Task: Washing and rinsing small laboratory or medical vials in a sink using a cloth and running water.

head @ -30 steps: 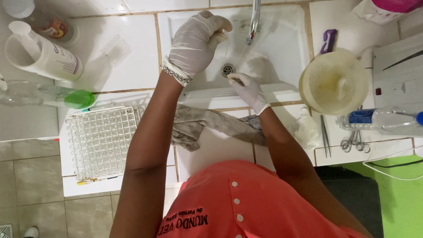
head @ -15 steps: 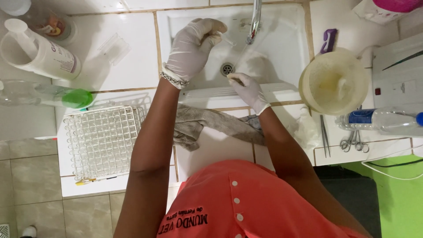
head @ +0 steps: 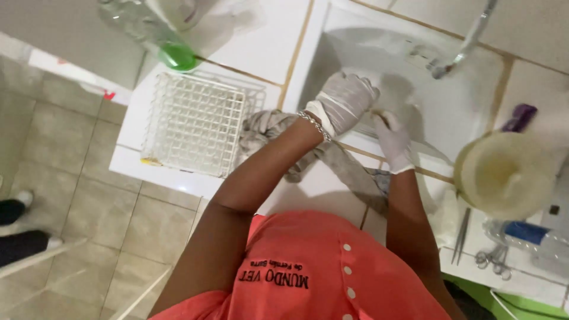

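Both my hands wear pale gloves and meet over the white sink (head: 355, 35), close to its front edge. My left hand (head: 347, 101), with a bracelet at the wrist, has its fingers curled downward; what lies inside them is hidden. Right beside it, my right hand (head: 394, 142) pinches a small yellowish object (head: 378, 114) that touches the left fingertips. The metal faucet (head: 468, 41) hangs over the basin, behind and to the right of both hands.
A white wire rack (head: 195, 121) stands on the counter at left, with a grey cloth (head: 267, 130) beside it under my left forearm. A clear bottle with a green cap (head: 175, 56) lies behind the rack. A pale round bowl (head: 504, 175), tweezers (head: 462, 234) and scissors (head: 492, 261) are at right. Dark shoes (head: 18, 225) stand on the tiled floor.
The view has swung left and tilted. My left hand has dropped from near the faucet to the sink's front edge, meeting my right hand, which stayed about where it was.
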